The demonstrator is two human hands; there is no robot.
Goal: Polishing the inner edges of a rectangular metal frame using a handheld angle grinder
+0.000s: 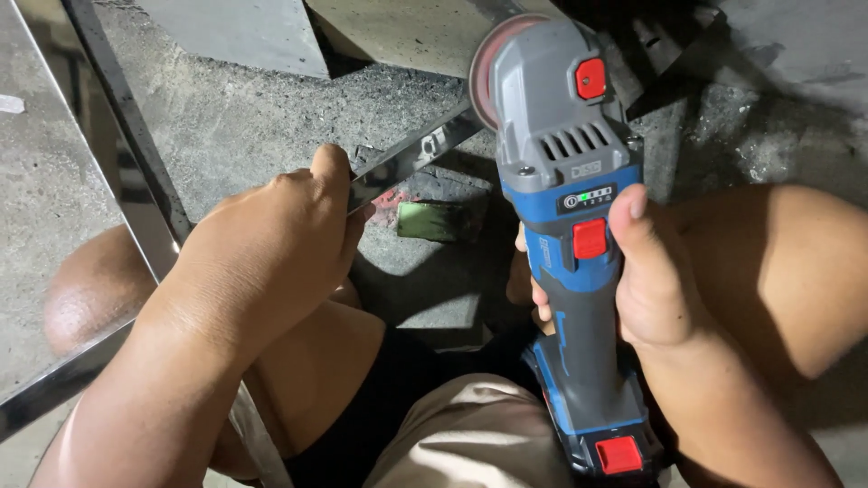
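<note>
Right hand (655, 289) wrapped tight round handle of blue-and-grey cordless angle grinder (565, 181), thumb up beside red switch. Left hand (280, 235) clenched on shiny flat metal bar (411, 158), bar running toward 1 o'clock under reddish grinding disc (484, 72). Small green rectangular piece (432, 220) on grey concrete floor (235, 117), between hands.

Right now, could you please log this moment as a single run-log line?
left hand: grips shiny metal strip | right hand: holds blue-grey angle grinder | disc: at strip | floor: concrete
</note>
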